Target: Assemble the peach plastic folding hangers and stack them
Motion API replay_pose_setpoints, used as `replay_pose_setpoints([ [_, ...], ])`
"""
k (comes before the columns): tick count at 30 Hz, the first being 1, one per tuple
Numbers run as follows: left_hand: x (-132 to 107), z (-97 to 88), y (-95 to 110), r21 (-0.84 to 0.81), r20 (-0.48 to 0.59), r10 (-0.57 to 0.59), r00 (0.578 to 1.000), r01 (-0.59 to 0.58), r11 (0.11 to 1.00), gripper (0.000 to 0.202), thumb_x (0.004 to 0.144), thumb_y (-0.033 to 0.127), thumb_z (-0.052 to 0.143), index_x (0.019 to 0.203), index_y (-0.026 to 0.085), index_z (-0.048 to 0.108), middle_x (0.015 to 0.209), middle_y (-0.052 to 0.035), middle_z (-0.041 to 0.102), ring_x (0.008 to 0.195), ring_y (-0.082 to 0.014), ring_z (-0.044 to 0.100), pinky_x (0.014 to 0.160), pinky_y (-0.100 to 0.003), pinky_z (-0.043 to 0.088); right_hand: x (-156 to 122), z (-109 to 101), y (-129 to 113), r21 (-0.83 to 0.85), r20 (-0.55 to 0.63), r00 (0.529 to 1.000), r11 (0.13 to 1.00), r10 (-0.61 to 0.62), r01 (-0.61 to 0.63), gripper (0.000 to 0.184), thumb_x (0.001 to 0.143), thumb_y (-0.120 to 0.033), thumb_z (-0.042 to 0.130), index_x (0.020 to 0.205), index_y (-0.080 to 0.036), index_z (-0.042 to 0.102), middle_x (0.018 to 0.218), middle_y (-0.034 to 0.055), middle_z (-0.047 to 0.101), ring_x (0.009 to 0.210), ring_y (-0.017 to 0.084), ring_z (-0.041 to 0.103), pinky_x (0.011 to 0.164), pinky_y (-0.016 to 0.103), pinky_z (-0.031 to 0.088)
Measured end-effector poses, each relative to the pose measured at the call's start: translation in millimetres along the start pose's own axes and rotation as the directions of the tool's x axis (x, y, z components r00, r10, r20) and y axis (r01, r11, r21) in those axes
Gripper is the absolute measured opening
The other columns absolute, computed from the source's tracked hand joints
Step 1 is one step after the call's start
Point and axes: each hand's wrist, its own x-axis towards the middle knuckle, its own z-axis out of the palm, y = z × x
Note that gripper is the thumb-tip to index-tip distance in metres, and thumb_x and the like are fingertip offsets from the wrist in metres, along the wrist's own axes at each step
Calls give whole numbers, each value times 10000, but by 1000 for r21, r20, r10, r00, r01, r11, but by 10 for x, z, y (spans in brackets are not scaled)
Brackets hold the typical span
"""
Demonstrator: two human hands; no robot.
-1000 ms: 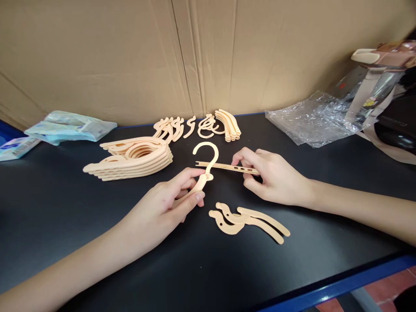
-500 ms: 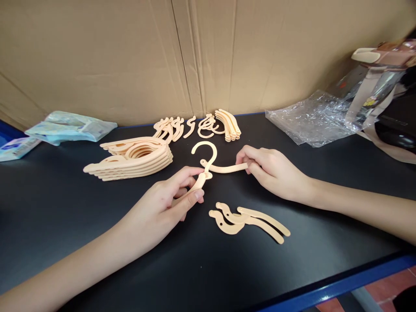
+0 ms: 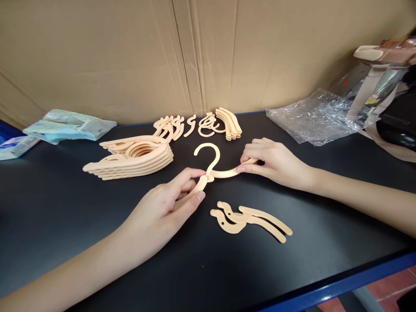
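My left hand (image 3: 165, 201) is closed on a cream plastic hanger arm (image 3: 199, 185), thumb on the near side. A curved hanger hook (image 3: 218, 154) stands up from that arm's inner end. My right hand (image 3: 276, 159) pinches a second hanger arm (image 3: 225, 174) by its outer part. The inner end of this second arm meets the base of the hook; whether they are joined I cannot tell. Nearer to me, several loose hanger pieces (image 3: 267, 225) lie overlapping on the black table (image 3: 156, 277).
Left of the hands is a stack of folded hangers (image 3: 146, 167). Behind lie small hanger parts (image 3: 175, 127), loose hooks (image 3: 207, 125) and a bundle of arms (image 3: 230, 123). Tissue packs (image 3: 68, 125) are at far left, crumpled clear plastic (image 3: 312, 119) and a strapped bottle (image 3: 378, 82) at right.
My right hand has shifted its grip on the second arm, thumb now along its near side. The arm's inner end has moved from behind the hook to the hook's base.
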Motion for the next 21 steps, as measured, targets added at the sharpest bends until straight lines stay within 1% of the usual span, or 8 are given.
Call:
replay_pose_setpoints([
  [2, 5, -12, -9, 22, 7, -15, 1000, 15, 1000, 362, 945, 558, 450, 1181, 291, 514, 748, 53, 614, 578, -120, 466, 516, -214, 331, 18, 3, 41, 39, 27, 999, 999, -19, 18, 300, 975, -417, 546, 795, -183, 600, 752, -9, 630, 721, 140, 508, 730, 289, 354],
  [4, 16, -21, -25, 38, 9, -15, 1000, 15, 999, 363, 946, 585, 434, 1152, 297, 514, 656, 72, 548, 552, -121, 431, 498, -213, 310, 30, 1, 47, 72, 46, 999, 997, -11, 8, 253, 975, -383, 558, 826, -186, 609, 782, -10, 650, 746, 142, 524, 749, 292, 357],
  [6, 25, -22, -43, 39, 5, -4, 1000, 4, 999, 357, 945, 592, 432, 1125, 293, 509, 611, 77, 498, 547, -126, 429, 490, -214, 311, 33, -7, 30, 84, 51, 999, 996, 8, -12, 222, 971, -365, 567, 843, -189, 612, 792, -10, 664, 764, 148, 532, 757, 295, 362],
  [9, 28, -12, -66, 15, -19, 22, 1000, -21, 1000, 314, 954, 552, 436, 1110, 285, 491, 669, 65, 534, 585, -132, 473, 510, -215, 365, 25, -20, -5, 41, 40, 999, 999, 6, -8, 188, 964, -327, 568, 846, -188, 615, 796, -6, 662, 760, 153, 512, 759, 302, 367],
  [12, 20, -2, -71, 22, -42, 52, 998, -51, 998, 258, 963, 503, 434, 1096, 286, 477, 744, 57, 577, 633, -133, 508, 548, -218, 410, 10, -28, -26, -20, 30, 999, 999, -45, 45, 163, 954, -307, 573, 857, -184, 620, 800, -4, 652, 765, 155, 501, 760, 312, 353],
  [15, 9, -1, -62, 83, -48, 52, 998, -48, 995, 225, 974, 496, 424, 1055, 292, 470, 698, 81, 578, 582, -118, 484, 533, -216, 375, -1, -30, -41, -58, 13, 996, 994, -90, 90, 149, 956, -304, 578, 879, -185, 622, 817, -7, 654, 819, 162, 514, 816, 331, 339],
  [18, 3, -2, -61, 141, -36, 63, 997, -57, 988, 242, 995, 512, 368, 1010, 291, 463, 613, 98, 525, 525, -116, 445, 507, -224, 333, -6, -26, -65, -88, 5, 987, 983, -161, 161, 158, 992, -291, 530, 916, -179, 612, 846, 0, 660, 854, 165, 514, 907, 352, 325],
  [21, 5, 0, -70, 170, -42, 91, 995, -83, 982, 243, 1001, 499, 362, 1000, 283, 474, 638, 91, 542, 533, -116, 471, 531, -232, 358, -4, -18, -87, -158, -5, 979, 967, -204, 201, 178, 1015, -278, 475, 944, -177, 603, 868, 12, 669, 868, 173, 506, 940, 362, 315],
])
